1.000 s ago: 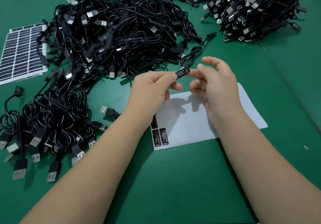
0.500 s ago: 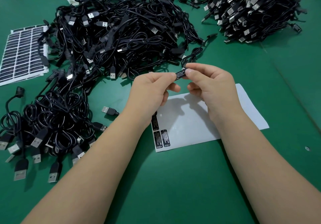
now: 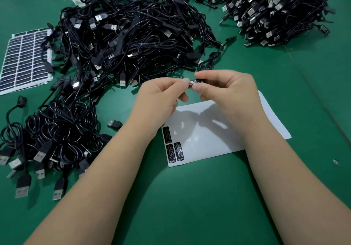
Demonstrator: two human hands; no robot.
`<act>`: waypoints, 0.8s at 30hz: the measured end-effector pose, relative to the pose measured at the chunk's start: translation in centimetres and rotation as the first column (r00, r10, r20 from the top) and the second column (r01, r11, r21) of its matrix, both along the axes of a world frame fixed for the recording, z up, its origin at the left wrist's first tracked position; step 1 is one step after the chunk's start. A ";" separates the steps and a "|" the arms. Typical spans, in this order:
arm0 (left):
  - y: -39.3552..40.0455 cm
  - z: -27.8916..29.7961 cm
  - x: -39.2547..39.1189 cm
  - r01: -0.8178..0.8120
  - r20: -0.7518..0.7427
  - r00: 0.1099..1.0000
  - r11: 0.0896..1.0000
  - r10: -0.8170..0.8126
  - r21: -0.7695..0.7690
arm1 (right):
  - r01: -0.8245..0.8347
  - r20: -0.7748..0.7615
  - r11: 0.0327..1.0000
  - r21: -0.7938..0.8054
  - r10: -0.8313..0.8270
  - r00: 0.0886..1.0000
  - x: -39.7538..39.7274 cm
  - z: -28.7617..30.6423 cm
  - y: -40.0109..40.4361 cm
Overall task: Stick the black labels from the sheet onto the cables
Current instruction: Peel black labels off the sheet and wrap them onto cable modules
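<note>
Centre frame: my left hand [image 3: 159, 96] and right hand [image 3: 230, 90] together pinch one labelled controller [image 3: 196, 82] above the label sheet [image 3: 218, 130]; cable heap [image 3: 129, 41] upper left.

Label sheet [image 3: 218, 130] lies under both hands; cable heap [image 3: 129, 41] behind.

Both bare forearms reach from the near edge toward the far side and come together in the middle. The left hand [image 3: 161, 94] and the right hand [image 3: 229, 88] are raised, fingertips almost touching, each one pinching with thumb and forefinger, other fingers curled.
</note>
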State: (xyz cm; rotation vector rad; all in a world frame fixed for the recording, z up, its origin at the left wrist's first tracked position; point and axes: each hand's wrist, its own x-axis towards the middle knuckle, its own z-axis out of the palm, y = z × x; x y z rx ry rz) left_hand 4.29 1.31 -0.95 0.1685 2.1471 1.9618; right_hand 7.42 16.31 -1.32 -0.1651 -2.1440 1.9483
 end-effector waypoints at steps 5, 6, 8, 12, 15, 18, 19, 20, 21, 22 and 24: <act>-1.0 0.3 -0.3 0.020 -0.019 1.000 1.000 -0.020 0.022 | 0.010 0.013 0.999 -0.033 -0.009 1.000 -0.1 0.0 -0.2; -0.9 0.3 -0.3 0.021 0.001 1.000 0.999 -0.021 0.041 | 0.031 0.022 0.999 -0.029 -0.030 0.999 -0.1 -0.1 -0.3; -0.5 0.1 -0.1 -0.001 0.017 1.000 0.999 0.000 0.052 | 0.092 0.046 0.996 0.001 -0.092 0.995 -0.1 -0.4 -0.8; 0.4 -0.3 0.4 -0.080 -0.075 0.994 0.997 0.081 0.012 | 0.250 0.064 0.967 0.048 -0.253 0.965 0.0 -0.7 -2.0; 1.1 -0.5 1.0 -0.079 -0.130 0.988 0.996 0.083 0.039 | 0.300 0.052 0.951 0.080 -0.304 0.951 0.1 -0.6 -2.1; 1.4 -0.7 1.0 -0.083 -0.126 0.988 0.996 0.085 0.023 | 0.293 0.049 0.951 0.103 -0.299 0.953 0.1 -0.5 -2.0; 1.4 -0.7 1.0 -0.086 -0.119 0.989 0.996 0.088 0.026 | 0.286 0.053 0.953 0.104 -0.292 0.955 0.1 -0.5 -2.1; 1.4 -0.7 1.0 -0.086 -0.115 0.989 0.996 0.089 0.026 | 0.281 0.055 0.953 0.112 -0.288 0.956 0.0 -0.5 -2.1; 1.4 -0.7 1.0 -0.084 -0.115 0.990 0.996 0.086 0.022 | 0.281 0.053 0.952 0.125 -0.289 0.956 0.0 -0.5 -2.1; 1.4 -0.8 1.0 -0.081 -0.116 0.990 0.997 0.082 0.016 | 0.285 0.047 0.949 0.134 -0.294 0.955 0.0 -0.5 -2.1; 1.5 -0.8 1.1 -0.075 -0.112 0.991 0.997 0.076 0.009 | 0.301 0.037 0.946 0.119 -0.308 0.951 0.0 -0.5 -2.1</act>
